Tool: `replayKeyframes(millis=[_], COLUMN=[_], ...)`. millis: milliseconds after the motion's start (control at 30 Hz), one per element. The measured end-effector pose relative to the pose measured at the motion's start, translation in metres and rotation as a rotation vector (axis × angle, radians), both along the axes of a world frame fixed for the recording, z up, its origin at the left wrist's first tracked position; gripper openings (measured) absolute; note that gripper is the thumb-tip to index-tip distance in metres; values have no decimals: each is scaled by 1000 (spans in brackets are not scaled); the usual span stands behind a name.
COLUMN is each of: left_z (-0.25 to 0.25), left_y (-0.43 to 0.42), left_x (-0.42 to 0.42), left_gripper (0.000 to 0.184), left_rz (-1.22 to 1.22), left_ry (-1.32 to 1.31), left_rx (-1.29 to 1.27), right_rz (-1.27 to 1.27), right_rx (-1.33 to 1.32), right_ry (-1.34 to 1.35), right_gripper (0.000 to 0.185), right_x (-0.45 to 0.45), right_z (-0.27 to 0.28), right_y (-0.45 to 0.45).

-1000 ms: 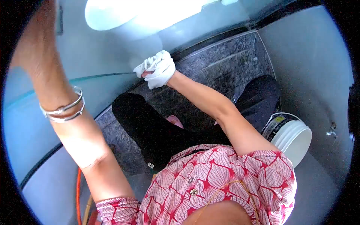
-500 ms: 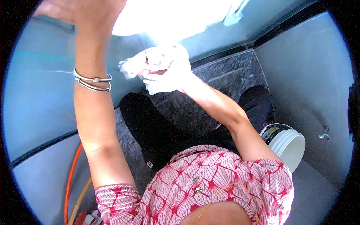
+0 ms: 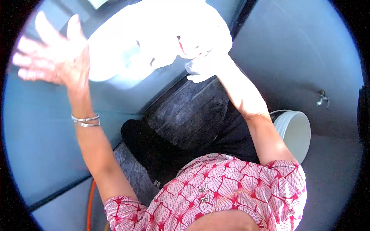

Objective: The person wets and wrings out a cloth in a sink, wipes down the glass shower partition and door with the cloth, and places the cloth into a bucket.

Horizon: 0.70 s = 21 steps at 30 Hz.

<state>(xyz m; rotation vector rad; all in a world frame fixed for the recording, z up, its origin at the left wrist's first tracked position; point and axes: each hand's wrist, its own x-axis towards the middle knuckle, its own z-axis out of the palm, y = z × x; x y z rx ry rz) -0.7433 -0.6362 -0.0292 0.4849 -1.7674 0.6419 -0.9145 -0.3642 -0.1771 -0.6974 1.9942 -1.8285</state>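
My left hand (image 3: 58,57) is raised at the upper left with its fingers spread and nothing in it. Two silver bangles (image 3: 86,120) circle that wrist. At the top centre my right hand (image 3: 198,57) holds a white cloth (image 3: 208,63) that is wrapped around it and covers most of its fingers. The cloth merges with the bright glare of the window (image 3: 111,46) behind it, so its outline is partly lost. Whether the cloth touches the wall or the glass cannot be made out.
A white bucket (image 3: 296,133) lies tilted beside my right elbow. A metal tap (image 3: 323,99) sticks out of the grey wall (image 3: 300,50) on the right. Dark tiles (image 3: 185,115) cover the floor by my legs. An orange hose (image 3: 90,204) runs at the lower left.
My right hand with the cloth has moved up and to the right. My left hand has come lower and into full view, fingers spread. The camera view has turned.
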Motion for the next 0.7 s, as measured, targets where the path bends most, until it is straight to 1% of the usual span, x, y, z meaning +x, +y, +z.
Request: replayKeyframes(millis=[167, 233, 300, 333, 400, 500, 533, 567, 633, 667, 700], left_z=[-9, -6, -8, 0, 6, 13, 20, 23, 17, 18, 16], left_y=[-11, -6, 0, 10, 15, 6, 13, 11, -19, -24, -23], left_x=[-8, -11, -12, -12, -11, -15, -13, -15, -16, -18, -17], left_gripper=[63, 60, 59, 59, 62, 68, 68, 68, 64, 63, 61], left_rz=[48, -42, -182, -253, -294, -263, -336, -337, -62, -6, -22], left_ry=[26, 103, 193, 220, 239, 252, 259, 270, 162, 160, 180], left_rx=[-56, -89, -117, -130, -157, -244, -249, -290, -144, -150, -167], right_rz=[-223, -306, -391, -436, -523, -652, -693, -736, -818, -858, -892], right_rx=[285, 376, 445, 471, 526, 585, 602, 614, 639, 641, 650], right_ry=[75, 61, 39, 20, -16, -28, -18, -7, 9, 8, -1], right_gripper=[16, 16, 17, 17, 18, 18, 19, 19, 20, 20, 20], right_x=[-11, -1, 20, 30, 59, 93, 101, 109, 125, 134, 147], right_z=[0, -3, -7, -8, -12, -9, -7, -5, 2, 4, 4], right_y=[118, 162, 200, 220, 254, 299, 311, 325, 350, 366, 376])
